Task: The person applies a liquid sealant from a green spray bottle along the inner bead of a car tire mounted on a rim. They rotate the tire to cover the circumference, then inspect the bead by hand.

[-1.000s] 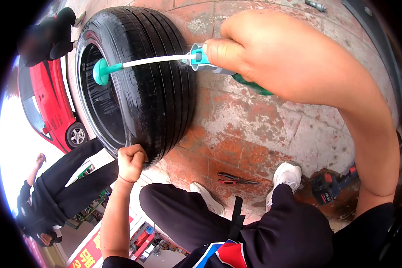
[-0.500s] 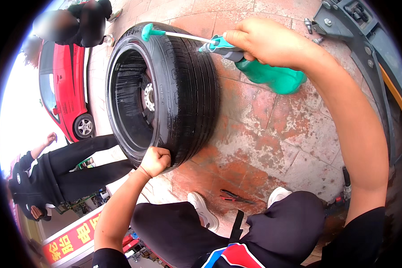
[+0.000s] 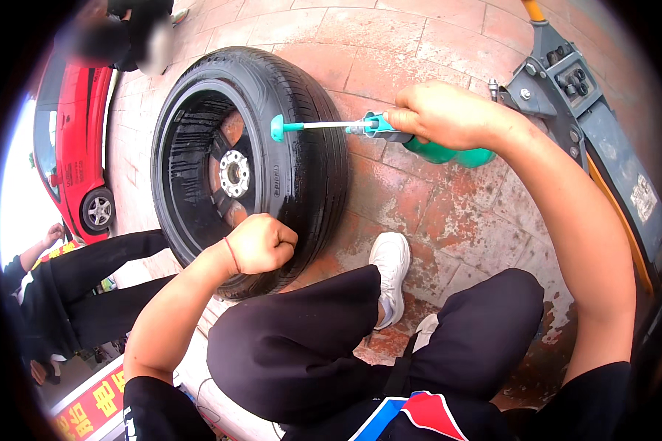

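Note:
A black tire on a dark alloy wheel with a silver hub takes up the upper left middle, its hollow rim facing left. Wet streaks shine on the tread and inside the rim. My right hand is wrapped round the handle of a green spray bottle, whose body is partly hidden below the hand. From it a long white tube reaches left, ending in a teal head over the tire's shoulder. My left hand is closed in a fist against the tire's near sidewall.
A grey jack-like metal frame with an orange bar stands at the right. Behind the wheel is a red car. Another person's dark-trousered legs are at the left, and another person is at the top left. The paving is patchy and wet.
The teal head has moved down and right, from the tire's upper edge to its shoulder. My left fist has shifted up onto the sidewall. My view has turned and my foot has come forward.

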Motion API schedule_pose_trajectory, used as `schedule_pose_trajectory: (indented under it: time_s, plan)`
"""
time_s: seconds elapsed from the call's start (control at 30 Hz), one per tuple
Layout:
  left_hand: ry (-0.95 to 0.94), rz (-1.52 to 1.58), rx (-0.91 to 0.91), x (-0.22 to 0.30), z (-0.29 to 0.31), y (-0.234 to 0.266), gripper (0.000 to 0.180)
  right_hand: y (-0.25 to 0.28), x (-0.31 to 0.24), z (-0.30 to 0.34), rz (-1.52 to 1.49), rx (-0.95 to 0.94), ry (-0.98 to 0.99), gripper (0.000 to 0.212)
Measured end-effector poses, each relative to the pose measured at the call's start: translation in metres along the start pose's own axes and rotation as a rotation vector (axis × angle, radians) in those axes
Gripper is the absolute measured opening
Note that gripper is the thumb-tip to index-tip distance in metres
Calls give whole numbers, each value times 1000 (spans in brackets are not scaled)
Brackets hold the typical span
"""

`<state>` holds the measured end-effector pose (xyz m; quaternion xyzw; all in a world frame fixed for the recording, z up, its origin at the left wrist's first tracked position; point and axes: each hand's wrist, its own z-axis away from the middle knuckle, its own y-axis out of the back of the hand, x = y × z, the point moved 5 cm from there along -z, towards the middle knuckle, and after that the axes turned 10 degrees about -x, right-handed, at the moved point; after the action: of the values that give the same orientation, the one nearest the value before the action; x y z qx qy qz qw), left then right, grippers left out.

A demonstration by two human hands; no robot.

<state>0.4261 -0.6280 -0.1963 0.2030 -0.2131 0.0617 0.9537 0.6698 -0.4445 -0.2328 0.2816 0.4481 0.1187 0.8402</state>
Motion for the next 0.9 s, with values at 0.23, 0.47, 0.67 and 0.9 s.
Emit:
schedule_pose_trajectory:
  time_s: [0.23, 0.47, 0.67, 0.9]
  plan:
    - [-203, 73, 43, -27, -42, 32, 17, 34, 12, -39, -19, 24, -157, 46]
    - [-254, 146, 141, -36, -46, 40, 14, 64, 17, -56, -63, -177, -17, 33]
    - [-165, 178, 87, -36, -50, 44, 12, 94, 71, -92, -25, -197, 6, 40]
    - [-101, 267, 12, -35, -53, 44, 17, 130, 83, -142, 164, -294, 113, 49]
